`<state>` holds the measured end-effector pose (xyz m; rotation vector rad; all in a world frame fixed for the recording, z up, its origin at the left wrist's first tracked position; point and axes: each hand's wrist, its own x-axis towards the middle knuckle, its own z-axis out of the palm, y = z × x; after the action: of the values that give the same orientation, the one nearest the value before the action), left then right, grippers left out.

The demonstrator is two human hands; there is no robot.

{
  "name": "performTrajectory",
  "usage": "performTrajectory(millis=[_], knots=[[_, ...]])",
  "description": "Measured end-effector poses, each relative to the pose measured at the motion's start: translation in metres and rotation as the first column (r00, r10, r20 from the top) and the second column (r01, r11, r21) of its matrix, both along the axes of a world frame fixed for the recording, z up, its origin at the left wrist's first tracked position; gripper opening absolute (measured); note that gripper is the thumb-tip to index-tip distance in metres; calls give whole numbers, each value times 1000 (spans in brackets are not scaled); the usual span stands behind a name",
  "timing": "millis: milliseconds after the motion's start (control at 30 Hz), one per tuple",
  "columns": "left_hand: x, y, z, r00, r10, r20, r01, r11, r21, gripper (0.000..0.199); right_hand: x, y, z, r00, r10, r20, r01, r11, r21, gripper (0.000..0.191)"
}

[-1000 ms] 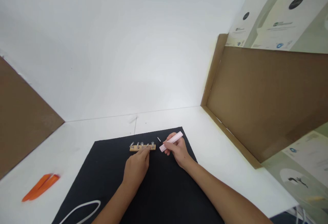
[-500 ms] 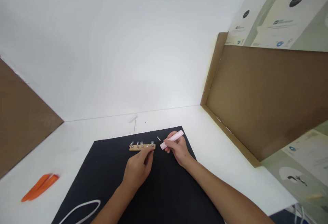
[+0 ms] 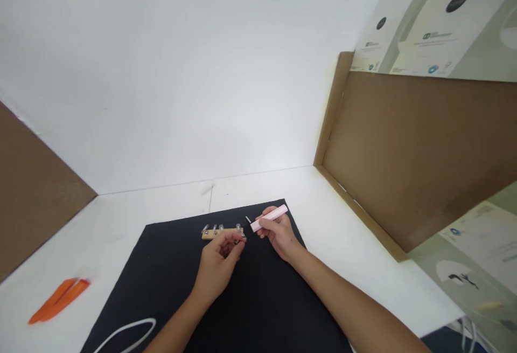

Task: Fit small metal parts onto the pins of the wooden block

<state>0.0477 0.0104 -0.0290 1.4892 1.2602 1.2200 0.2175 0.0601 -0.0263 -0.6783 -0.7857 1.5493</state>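
Observation:
My right hand (image 3: 278, 236) is closed around a pale pink bar (image 3: 279, 212), tilted up to the right over the dark mat. My left hand (image 3: 216, 264) has thumb and fingers pinched together, with a small shiny piece at the tips, too small to name. Just beyond these fingers lies a narrow light-wood strip (image 3: 209, 236) carrying several small metal and clear fittings; the left fingers partly cover its right end. A short thin pin-like piece (image 3: 247, 220) rests on the mat, left of the pink bar.
The black mat (image 3: 161, 267) covers the middle of the white table (image 3: 121, 207). Two orange strips (image 3: 59, 300) lie at the left, and a white cable (image 3: 133, 323) loops near the front. White wall behind; brown boards (image 3: 412, 143) stand at both sides.
My left hand has turned and drawn slightly back from the strip, its fingertips now showing a small shiny piece. My right hand keeps the pink bar almost where it was.

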Motion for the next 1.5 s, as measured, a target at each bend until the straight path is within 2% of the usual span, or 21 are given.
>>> performTrajectory(millis=[200,367,500,667,733,833,900,967,1033,1100,1133,1267,1333,1433,1500], knots=[[3,0,7,998,-19,66,24,997,-75,26,0,-2,3,999,42,9,-41,999,-3,33],[3,1,10,1000,-25,2,25,997,-76,32,0,-3,2,999,48,17,-48,999,15,32],[1,1,8,996,-23,-84,17,998,-68,36,0,-4,2,995,-11,94,5,998,62,29],[0,3,0,994,3,-112,-5,1000,-15,32,-1,-11,7,968,-68,242,32,988,148,25],[0,3,-2,992,11,-122,-9,1000,19,28,-2,-13,10,943,-125,309,68,979,190,23],[1,4,-2,991,21,-128,-15,999,50,25,-1,-14,13,874,-300,381,205,940,271,19],[2,3,-1,992,22,-125,-15,998,56,24,1,-13,14,844,-372,385,273,918,288,18],[3,2,0,992,22,-121,-15,998,58,24,3,-13,15,861,-333,386,242,933,265,18],[3,2,0,993,14,-115,-9,999,46,25,4,-14,16,888,-222,403,129,961,246,19],[4,1,0,994,-6,-105,7,1000,10,26,4,-16,14,887,-154,435,41,965,257,18],[5,1,-1,995,-15,-98,14,1000,-11,27,3,-16,13,876,-162,455,36,961,273,18],[6,1,-4,998,-24,-65,20,998,-56,30,4,-16,11,829,-277,486,140,944,300,18],[6,1,-4,997,-38,-68,35,998,-56,30,4,-16,12,856,-226,465,113,959,258,19],[6,-1,-3,991,-74,-115,70,997,-37,26,3,-17,13,890,-106,443,9,976,215,19],[6,-1,-2,987,-83,-140,80,997,-23,24,3,-17,12,883,-120,454,10,971,238,19]])
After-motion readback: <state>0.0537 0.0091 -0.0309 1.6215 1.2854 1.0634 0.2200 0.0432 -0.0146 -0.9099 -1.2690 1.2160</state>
